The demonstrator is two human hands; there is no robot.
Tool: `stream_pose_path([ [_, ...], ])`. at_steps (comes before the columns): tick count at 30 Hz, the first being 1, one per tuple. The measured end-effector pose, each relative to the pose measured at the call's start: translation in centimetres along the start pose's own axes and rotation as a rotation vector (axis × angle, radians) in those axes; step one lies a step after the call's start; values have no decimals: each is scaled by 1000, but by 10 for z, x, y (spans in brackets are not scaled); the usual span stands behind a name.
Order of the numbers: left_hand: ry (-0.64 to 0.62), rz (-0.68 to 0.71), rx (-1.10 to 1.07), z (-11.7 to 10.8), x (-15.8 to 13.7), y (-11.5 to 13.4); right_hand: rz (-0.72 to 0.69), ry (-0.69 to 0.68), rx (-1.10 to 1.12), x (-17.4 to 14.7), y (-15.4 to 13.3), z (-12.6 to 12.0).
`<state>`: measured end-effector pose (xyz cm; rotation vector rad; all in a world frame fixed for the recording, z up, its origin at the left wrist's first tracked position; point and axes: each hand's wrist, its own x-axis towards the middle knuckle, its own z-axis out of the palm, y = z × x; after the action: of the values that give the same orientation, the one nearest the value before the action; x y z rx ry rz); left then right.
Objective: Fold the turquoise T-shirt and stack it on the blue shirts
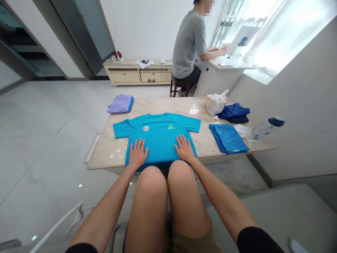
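A turquoise T-shirt (158,135) lies spread flat, front up, on the low marble table (110,151), its hem hanging over the near edge. My left hand (138,154) rests palm down on the shirt's lower left part, fingers apart. My right hand (184,148) lies flat on the lower right part, fingers spread too. Neither hand grips the cloth. My bare knees sit just below the table edge.
A folded purple garment (120,104) lies at the far left corner. A folded blue cloth (228,138), a dark blue pile (234,112), a white plastic bag (216,103) and a water bottle (265,128) sit to the right. Another person (190,45) sits at a white desk behind.
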<state>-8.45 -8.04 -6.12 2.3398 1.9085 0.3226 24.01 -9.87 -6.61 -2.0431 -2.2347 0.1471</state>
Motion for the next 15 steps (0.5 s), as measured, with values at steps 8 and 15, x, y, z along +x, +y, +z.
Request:
stream_pose_path([
  [8,-47,8,34,5,-37,0,-49,38,26,-44,0,13],
  [15,93,-138,-21,-40,33,-87,75,177,162,33,106,-30],
])
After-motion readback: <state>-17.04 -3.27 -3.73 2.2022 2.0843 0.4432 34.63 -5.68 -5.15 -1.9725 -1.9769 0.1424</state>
